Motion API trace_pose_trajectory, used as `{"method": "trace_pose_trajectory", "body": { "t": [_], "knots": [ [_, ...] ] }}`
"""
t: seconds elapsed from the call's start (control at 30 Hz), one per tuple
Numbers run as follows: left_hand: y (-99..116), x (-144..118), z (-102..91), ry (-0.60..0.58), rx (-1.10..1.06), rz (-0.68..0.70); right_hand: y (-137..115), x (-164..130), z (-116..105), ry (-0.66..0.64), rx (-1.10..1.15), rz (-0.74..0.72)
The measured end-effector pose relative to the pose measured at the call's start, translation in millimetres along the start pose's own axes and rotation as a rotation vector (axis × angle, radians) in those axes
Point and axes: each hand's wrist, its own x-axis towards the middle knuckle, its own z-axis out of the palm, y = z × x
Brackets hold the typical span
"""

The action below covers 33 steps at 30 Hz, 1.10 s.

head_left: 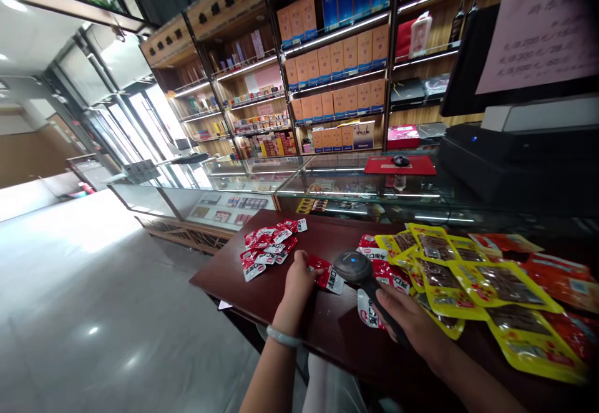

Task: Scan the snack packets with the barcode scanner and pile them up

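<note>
My left hand (298,283) grips a small red snack packet (327,276) just above the dark wooden counter (248,288). My right hand (412,322) holds a black handheld barcode scanner (358,269), whose round head points at that packet. A pile of several similar red packets (269,247) lies to the left of my left hand. More red packets (386,272) lie under and beside the scanner. A pale bangle sits on my left wrist.
Large yellow snack bags (472,282) and orange-red bags (561,276) cover the counter's right side. Behind are glass display cases (262,182), a black register with a screen (515,151), a red mouse pad (397,165) and shelves of boxes (337,70). Open tiled floor lies to the left.
</note>
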Motion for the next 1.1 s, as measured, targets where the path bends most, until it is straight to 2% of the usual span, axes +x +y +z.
{"method": "trace_pose_trajectory", "body": {
  "t": [0.17, 0.33, 0.53, 0.67, 0.73, 0.93, 1.1],
  "knots": [
    [5.1, 4.6, 3.5, -0.021, -0.644, 0.027, -8.8, -1.1, 5.3, -0.031, -0.039, 0.004],
    [20.8, 7.2, 7.7, -0.023, -0.963, -0.013, -11.0, -1.0, 7.7, -0.04, -0.021, 0.02],
    [23.8, 3.6, 23.8, 0.007, -0.965, -0.116, -6.8, -1.0, 4.7, -0.02, -0.012, -0.01],
    [19.6, 2.6, 32.3, -0.06, -0.951, -0.125, -3.2, -0.7, -3.9, 0.025, 0.018, 0.008],
    [19.0, 3.7, 31.5, -0.081, -0.948, -0.134, -1.4, 0.2, -8.6, 0.024, 0.038, -0.011],
    [26.1, 11.6, 21.6, 0.013, -0.984, -0.163, -0.8, 1.3, -15.9, -0.004, 0.081, -0.032],
    [37.2, 10.2, 20.7, -0.099, -1.098, -0.22, -10.2, -5.4, -11.7, 0.036, 0.105, 0.016]
  ]
}}
